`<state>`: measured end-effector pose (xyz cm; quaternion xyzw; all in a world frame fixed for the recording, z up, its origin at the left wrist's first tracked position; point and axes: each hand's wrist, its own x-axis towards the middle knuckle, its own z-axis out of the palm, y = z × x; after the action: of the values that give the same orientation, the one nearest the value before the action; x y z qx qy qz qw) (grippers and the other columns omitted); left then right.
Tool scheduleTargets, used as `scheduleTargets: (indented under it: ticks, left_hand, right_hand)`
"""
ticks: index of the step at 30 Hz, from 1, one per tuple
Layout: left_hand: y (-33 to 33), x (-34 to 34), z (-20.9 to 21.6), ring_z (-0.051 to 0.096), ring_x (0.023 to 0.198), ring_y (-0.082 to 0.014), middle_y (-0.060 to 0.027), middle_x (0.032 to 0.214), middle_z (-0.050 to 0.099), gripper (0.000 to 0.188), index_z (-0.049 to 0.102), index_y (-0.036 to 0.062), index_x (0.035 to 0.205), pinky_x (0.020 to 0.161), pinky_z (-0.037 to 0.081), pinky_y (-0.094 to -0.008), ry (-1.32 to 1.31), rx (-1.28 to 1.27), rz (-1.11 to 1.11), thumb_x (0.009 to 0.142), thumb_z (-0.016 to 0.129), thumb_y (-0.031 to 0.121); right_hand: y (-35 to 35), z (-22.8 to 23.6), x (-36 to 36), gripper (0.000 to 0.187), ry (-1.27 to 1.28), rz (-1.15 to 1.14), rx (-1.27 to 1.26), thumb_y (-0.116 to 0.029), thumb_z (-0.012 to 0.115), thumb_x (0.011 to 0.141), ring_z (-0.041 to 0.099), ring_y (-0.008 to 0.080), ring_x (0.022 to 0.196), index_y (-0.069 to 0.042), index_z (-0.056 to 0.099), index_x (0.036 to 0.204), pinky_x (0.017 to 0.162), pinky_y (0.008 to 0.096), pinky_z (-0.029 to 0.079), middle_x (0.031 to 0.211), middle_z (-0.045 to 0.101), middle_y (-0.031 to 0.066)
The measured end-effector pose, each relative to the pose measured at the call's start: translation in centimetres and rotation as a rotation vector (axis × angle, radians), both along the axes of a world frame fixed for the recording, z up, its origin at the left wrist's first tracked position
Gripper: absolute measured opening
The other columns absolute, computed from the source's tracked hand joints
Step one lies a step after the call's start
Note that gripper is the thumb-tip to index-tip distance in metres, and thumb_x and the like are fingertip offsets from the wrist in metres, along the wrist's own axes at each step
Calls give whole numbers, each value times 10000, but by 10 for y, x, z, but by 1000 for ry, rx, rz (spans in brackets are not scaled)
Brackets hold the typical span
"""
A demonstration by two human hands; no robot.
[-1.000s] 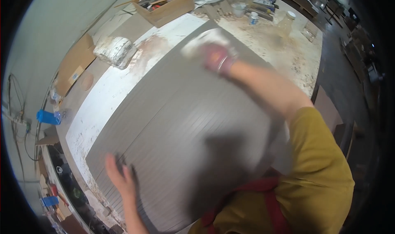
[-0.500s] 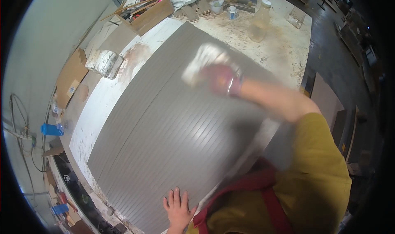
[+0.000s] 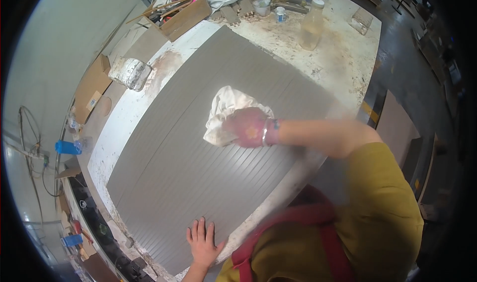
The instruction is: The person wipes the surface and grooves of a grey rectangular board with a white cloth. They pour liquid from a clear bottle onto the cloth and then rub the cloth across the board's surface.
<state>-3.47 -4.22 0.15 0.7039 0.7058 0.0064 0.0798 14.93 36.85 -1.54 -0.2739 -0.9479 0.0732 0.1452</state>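
Note:
A large grey grooved panel lies flat across the workbench. My right hand, in a pink glove with a shiny band at the wrist, presses a crumpled white cloth against the middle of the panel. The glove is closed on the cloth, and its fingertips are hidden. Bare and with fingers spread, my left hand rests flat on the panel's near edge.
The white, stained workbench holds a bottle of yellowish liquid, a small white jar and a wooden box of tools at the back. Left of the panel sit a wrapped white block, cardboard and a blue bottle.
My right hand and the cloth have swept nearer to me and slightly left across the panel. My left hand stays spread on the panel, shifted slightly left in view.

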Motion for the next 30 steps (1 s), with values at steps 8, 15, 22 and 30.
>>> scheduleTargets:
  ticks: [8,15,22,30]
  left_hand:
    - [9,2,8,361,1285,-408,-210,1419,383,734,484,64,1279,1044,230,-571,0,-13,-41,697,729,438]
    - [-2,2,6,367,1284,-362,-154,1424,381,738,507,121,1278,1026,260,-570,-3,11,24,642,761,395]
    - [13,2,8,336,1313,-363,-152,1443,362,751,505,126,1283,1042,238,-579,-29,14,-22,634,777,387]
    - [2,3,2,319,1324,-381,-167,1444,361,772,485,117,1291,1041,229,-594,-51,6,17,629,786,375]
  right_hand:
    - [119,33,70,249,-72,-560,-106,-244,583,805,655,304,827,-76,649,976,744,405,507,860,674,153]
    - [-11,30,-6,261,-291,13,-179,-285,539,863,648,283,842,-99,634,1019,770,387,509,898,669,141]
    - [75,38,63,268,-194,-288,-280,-188,551,810,626,273,955,-128,650,1052,837,372,480,1050,652,109]
    - [4,38,52,272,-138,-228,-350,-254,525,824,623,279,982,-128,663,1021,878,389,476,1037,653,131]
